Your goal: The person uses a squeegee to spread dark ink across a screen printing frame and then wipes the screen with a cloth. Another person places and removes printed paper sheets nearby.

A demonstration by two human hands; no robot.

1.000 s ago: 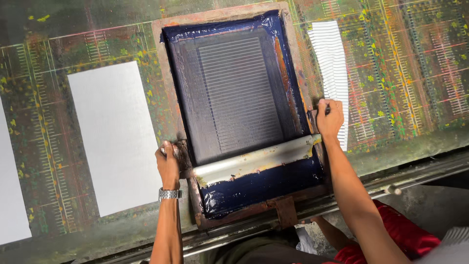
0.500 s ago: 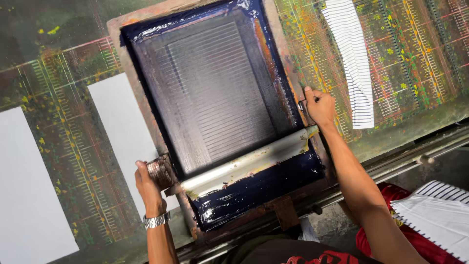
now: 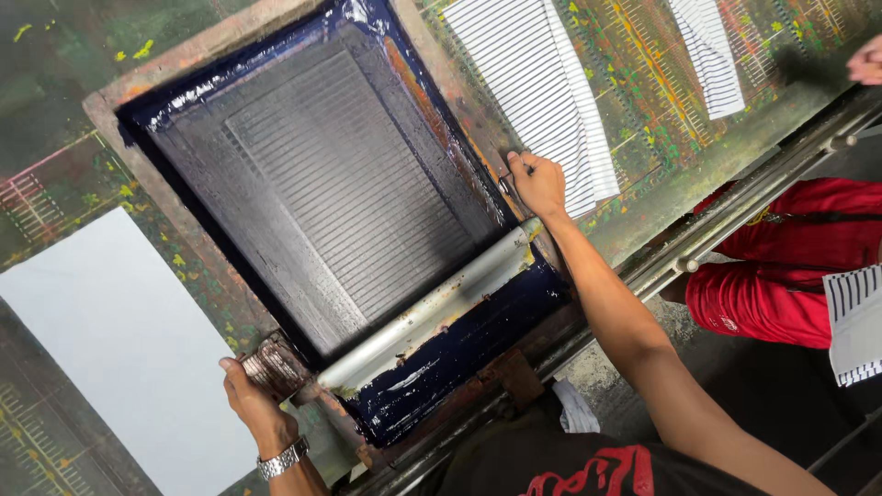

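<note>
A wooden-framed printing screen [image 3: 110, 96] coated in dark blue ink lies on a long paint-stained table [image 3: 55, 46]. Its mesh shows a striped pattern [image 3: 340, 184]. A metal squeegee bar [image 3: 432, 308] rests across the near end of the screen, above a pool of blue ink [image 3: 459, 354]. My left hand [image 3: 250, 404], with a wristwatch, grips the frame's near left corner. My right hand [image 3: 537, 184] grips the frame's right edge. A white sheet printed with dark stripes [image 3: 542, 83] lies just right of the screen.
A blank white sheet [image 3: 119, 340] lies left of the screen. Another striped sheet [image 3: 712, 50] lies farther right. Another person's hand [image 3: 866, 60] shows at the right edge, and someone in red clothing [image 3: 781, 266] holds a striped sheet [image 3: 854, 317]. A metal rail [image 3: 735, 216] runs along the table's near edge.
The screen with both my hands on it has shifted left along the table, uncovering a freshly striped sheet to its right. The view has tilted too.
</note>
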